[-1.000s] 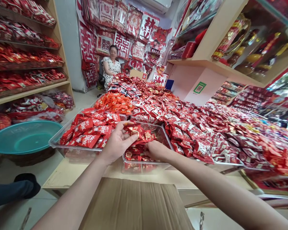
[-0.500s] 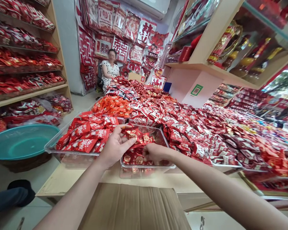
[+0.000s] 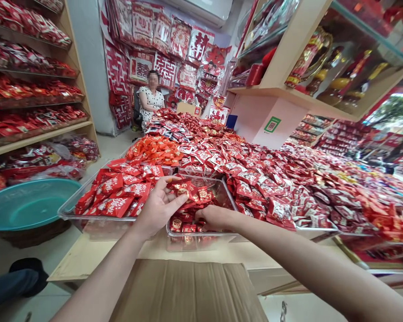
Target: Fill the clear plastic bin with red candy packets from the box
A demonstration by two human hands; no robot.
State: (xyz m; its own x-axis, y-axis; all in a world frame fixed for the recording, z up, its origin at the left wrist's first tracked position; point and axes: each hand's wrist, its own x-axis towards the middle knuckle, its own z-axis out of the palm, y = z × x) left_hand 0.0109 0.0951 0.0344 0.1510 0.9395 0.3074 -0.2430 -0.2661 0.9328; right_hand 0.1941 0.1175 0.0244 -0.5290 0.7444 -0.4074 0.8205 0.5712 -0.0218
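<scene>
My left hand (image 3: 161, 203) is closed on a red candy packet (image 3: 181, 188) with gold print, thumb in front, above the back left of a clear plastic bin (image 3: 201, 243). Down inside that bin reaches my right hand (image 3: 210, 218), its fingers bent among small red-and-gold wrapped candies (image 3: 188, 228); the fingertips are partly hidden, so what they hold I cannot make out. More red packets (image 3: 204, 193) lie behind the fingers in the same bin. Beside my left wrist stands a wider clear bin heaped with red packets (image 3: 112, 197) bearing white lettering.
Heaps of wrapped candies (image 3: 251, 179) stretch back and right along the counter. A cardboard box (image 3: 188, 290) stands in front of me. A teal basin (image 3: 30, 203) is at left near a foot (image 3: 27, 275). A person (image 3: 151, 100) sits at the back; a shelf (image 3: 278, 91) overhangs at right.
My right hand has shifted slightly left and turned its fingers further down among the candies. My left hand keeps its hold on the packet. The whole view has moved a little.
</scene>
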